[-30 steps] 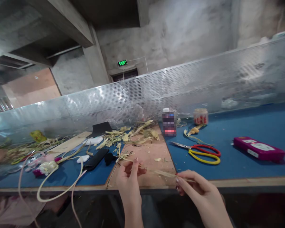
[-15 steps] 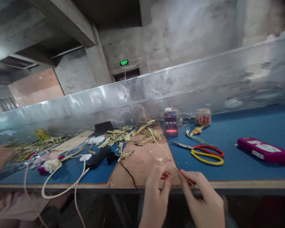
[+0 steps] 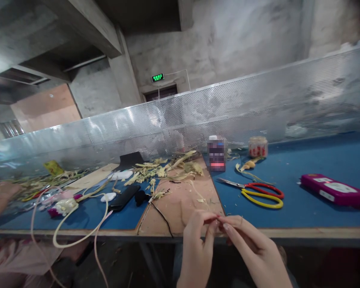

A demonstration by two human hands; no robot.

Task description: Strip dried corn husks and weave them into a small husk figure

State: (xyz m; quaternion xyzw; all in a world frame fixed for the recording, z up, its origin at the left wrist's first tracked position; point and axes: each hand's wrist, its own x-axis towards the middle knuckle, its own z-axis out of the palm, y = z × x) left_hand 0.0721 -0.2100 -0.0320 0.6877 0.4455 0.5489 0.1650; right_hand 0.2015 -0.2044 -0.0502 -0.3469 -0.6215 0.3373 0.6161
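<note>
My left hand (image 3: 199, 240) and my right hand (image 3: 252, 244) meet fingertip to fingertip over the table's front edge. Both are pinched closed on something thin between them, too small to make out. Beyond them, a pale dry strip (image 3: 199, 194) lies on the brown board (image 3: 180, 204). To the right of the board, scissors (image 3: 262, 195) with one red and one yellow handle rest on the blue table (image 3: 288, 216), blades pointing left.
Dry plant scraps (image 3: 162, 170) heap at the board's back. A bottle (image 3: 216, 156), a jar (image 3: 258, 147) and a magenta box (image 3: 334, 190) stand right. Left are a black phone (image 3: 125, 199), looping cables (image 3: 58, 236) and another person's hands (image 3: 6, 191).
My fingertips have come together, with my right hand shifted slightly left. The pale strip that rose toward my hands now shows lower and shorter on the board.
</note>
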